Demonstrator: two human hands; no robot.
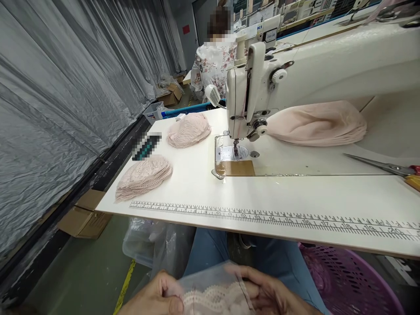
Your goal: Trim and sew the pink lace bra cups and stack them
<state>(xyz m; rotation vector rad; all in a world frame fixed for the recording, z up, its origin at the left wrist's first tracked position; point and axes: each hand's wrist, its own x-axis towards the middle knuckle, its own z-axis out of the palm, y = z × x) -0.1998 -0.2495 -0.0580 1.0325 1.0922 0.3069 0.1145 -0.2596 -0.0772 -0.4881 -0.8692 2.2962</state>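
Low over the lap, my left hand [164, 295] pinches the left side of a piece of lace trim with sheer mesh [215, 293]. On its other side my right hand [267, 288] grips the same piece, fingers partly behind the see-through fabric. Its lower part runs out of the picture. Above the hands, on the white table, stands a sewing machine [244, 100], its needle and presser foot [236, 148] over the metal plate. Two stacks of pink lace cup pieces, a near stack [144, 177] and a far stack [188, 130], lie left of the machine.
Smooth pink fabric pieces [318, 122] lie under the machine arm. Scissors [383, 166] rest at the right. A printed ruler [243, 216] runs along the table's front edge. Below are a purple basket [354, 280] and a cardboard box [85, 216]. A person [213, 61] sits beyond.
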